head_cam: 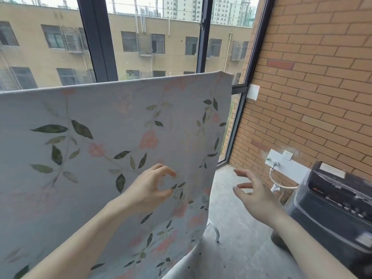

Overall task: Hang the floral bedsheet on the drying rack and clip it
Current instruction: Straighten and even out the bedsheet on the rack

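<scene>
Matt cotton-like bedsheet (pixel 112 125), rough brick wall (pixel 322 77), glossy plastic washing machine (pixel 338 200).

Floral bedsheet (pixel 112 127): pale grey-white ground, pink blossoms, dark and olive green leaves on thin stems. Brick wall (pixel 322 81): orange-tan, dark mortar lines. Window frame (pixel 98 39): dark grey. Washing machine (pixel 334 202): dark grey-black. Floor (pixel 235 228): grey concrete. Hose (pixel 276 183): white.

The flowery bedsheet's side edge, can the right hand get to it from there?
Probably yes. The right hand is open, holding nothing, apart from the bedsheet, and only bare floor shows between it and the sheet's hanging side edge.
</scene>
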{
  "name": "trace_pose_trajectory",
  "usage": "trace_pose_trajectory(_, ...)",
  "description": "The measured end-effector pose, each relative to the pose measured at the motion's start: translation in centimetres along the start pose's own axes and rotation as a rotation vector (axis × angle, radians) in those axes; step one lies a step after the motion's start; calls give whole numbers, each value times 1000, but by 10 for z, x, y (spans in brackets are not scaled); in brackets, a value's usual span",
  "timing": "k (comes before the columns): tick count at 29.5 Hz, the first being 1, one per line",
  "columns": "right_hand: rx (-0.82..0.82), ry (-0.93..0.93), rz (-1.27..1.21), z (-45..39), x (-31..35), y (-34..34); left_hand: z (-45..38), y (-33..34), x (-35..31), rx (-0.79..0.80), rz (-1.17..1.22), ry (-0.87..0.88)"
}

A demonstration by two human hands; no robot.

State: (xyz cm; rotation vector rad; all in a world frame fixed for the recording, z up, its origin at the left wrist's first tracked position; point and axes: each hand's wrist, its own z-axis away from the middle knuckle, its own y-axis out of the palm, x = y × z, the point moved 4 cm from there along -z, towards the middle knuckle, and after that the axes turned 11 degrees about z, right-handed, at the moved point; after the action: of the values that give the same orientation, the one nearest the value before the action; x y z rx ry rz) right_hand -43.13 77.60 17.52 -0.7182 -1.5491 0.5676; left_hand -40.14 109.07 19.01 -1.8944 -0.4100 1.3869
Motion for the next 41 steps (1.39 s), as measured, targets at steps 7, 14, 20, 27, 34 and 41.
trace_pose_trajectory(7, 3, -98, -43, -170, -77, -77, -179, 40, -63, -99, -1, 18)
trace_pose_trajectory(14, 182, -447, -144, -419, -84, -162, -329, 42, -139, -564, -198, -107)
trace_pose_trajectory(20, 57, -585, -201, -586, -49, -156, -441, -34, -118, -859, -425, -184)
trace_pose_trajectory(27, 367, -715, -273, -670, -10, -123, -463, -49, -92, -1120, -643, -411)
trace_pose_trajectory(34, 465, -800, -747, -698, -10, -76, -472, -51, -93, -1299, -740, -428)
trace_pose_trajectory(41, 901, -909, -873, -721, -22, -55, -495, -40, -92, -1428, -802, -520)
